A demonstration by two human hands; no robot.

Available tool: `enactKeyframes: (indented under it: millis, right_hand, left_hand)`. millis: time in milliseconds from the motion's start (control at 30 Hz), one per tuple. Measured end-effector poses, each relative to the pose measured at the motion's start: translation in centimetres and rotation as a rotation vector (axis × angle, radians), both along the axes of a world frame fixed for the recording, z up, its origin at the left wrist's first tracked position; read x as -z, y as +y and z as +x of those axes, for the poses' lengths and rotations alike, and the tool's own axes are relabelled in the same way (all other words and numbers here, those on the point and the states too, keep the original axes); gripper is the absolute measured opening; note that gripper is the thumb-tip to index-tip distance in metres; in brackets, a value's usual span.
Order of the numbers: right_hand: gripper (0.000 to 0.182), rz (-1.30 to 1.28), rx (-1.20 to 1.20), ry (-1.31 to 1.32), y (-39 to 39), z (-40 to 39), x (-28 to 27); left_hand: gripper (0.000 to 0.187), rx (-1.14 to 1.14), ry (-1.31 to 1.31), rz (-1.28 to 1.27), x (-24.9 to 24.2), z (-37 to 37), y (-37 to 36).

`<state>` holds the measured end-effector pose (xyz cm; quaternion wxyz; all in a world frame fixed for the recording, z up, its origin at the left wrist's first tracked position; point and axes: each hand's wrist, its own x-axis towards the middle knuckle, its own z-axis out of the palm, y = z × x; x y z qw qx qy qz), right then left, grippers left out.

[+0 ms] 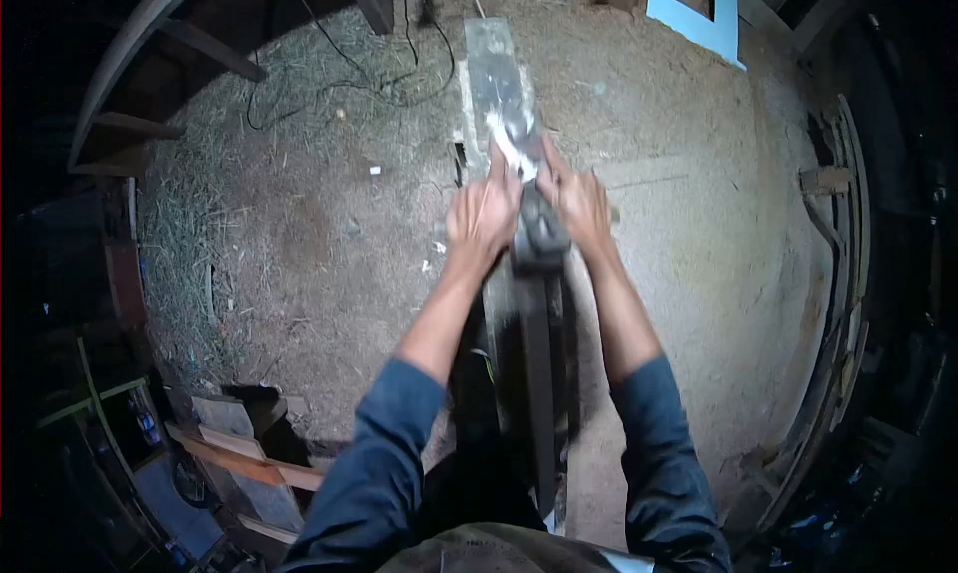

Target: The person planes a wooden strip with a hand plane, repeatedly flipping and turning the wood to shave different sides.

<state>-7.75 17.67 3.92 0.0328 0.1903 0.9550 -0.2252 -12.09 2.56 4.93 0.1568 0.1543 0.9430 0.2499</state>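
Observation:
Both arms reach forward to the middle of the head view. My left hand (484,212) grips the near-left side of a shiny metal piece (519,161), its index finger stretched forward along it. On the right side, my right hand (577,199) is closed on the same piece, with its index finger also pointing forward. Glare and motion blur hide the piece's exact shape. Just ahead lies a narrow grey slab (491,49), wet or shiny on top. Between my wrists is a dark block (541,236), on the end of a long dark beam (539,373) running back towards my body.
Straw and chips litter the floor (299,204). Dark cables (374,94) lie at the far left. A pale blue angled board (699,34) is at the far right. Long timber strips (853,214) line the right wall; boards (249,463) stand at near left.

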Motion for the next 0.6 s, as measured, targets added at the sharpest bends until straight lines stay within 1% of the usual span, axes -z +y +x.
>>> enactKeyframes:
  millis: [67, 100, 167, 233, 267, 300, 333, 367, 467, 533, 600]
  right_hand:
    - [0.058, 0.002, 0.0, 0.037, 0.4, -5.0, 1.3]
    - [0.058, 0.006, 0.007, 0.057, 0.9, -7.3, 1.2]
    - [0.057, -0.005, 0.027, 0.023, 1.0, -7.6, 1.8]
    - [0.057, -0.117, 0.078, -0.133, 1.4, -8.3, -0.6]
    - [0.057, -0.12, 0.091, -0.121, 1.5, -7.6, -0.4]
    - [0.056, -0.072, 0.058, -0.062, 1.4, -7.4, 0.7]
    - [0.055, -0.017, 0.022, 0.007, 1.2, -8.1, 0.2]
    - [0.054, -0.062, 0.026, -0.023, 1.3, -8.4, 0.1]
    - [0.053, -0.026, 0.008, -0.007, 1.1, -9.1, -1.0]
    - [0.053, -0.017, 0.017, 0.065, 1.9, -13.4, -2.0]
    - [0.052, -0.079, 0.033, -0.03, 1.9, -15.5, -1.2]
  left_hand:
    - [0.061, 0.04, 0.074, -0.074, 0.1, -5.8, 1.0]
    - [0.061, 0.025, 0.085, -0.067, 0.3, -7.6, 1.3]
    - [0.06, 0.025, 0.043, -0.076, 1.3, -7.9, 1.2]
    - [0.062, 0.05, 0.061, -0.06, 1.6, -8.6, 1.6]
    - [0.062, 0.063, 0.072, -0.061, 1.5, -8.0, 1.8]
    - [0.049, 0.013, 0.098, -0.024, 1.8, -7.8, 1.5]
    - [0.045, -0.042, 0.132, 0.022, 1.2, -8.1, 1.5]
    - [0.044, -0.06, 0.106, 0.007, 1.1, -8.1, 1.6]
    - [0.044, -0.09, 0.041, 0.027, 0.3, -9.1, 1.7]
    - [0.046, -0.098, 0.131, 0.048, 0.3, -13.4, 2.8]
    - [0.047, -0.101, 0.192, 0.027, 1.6, -15.4, 2.7]
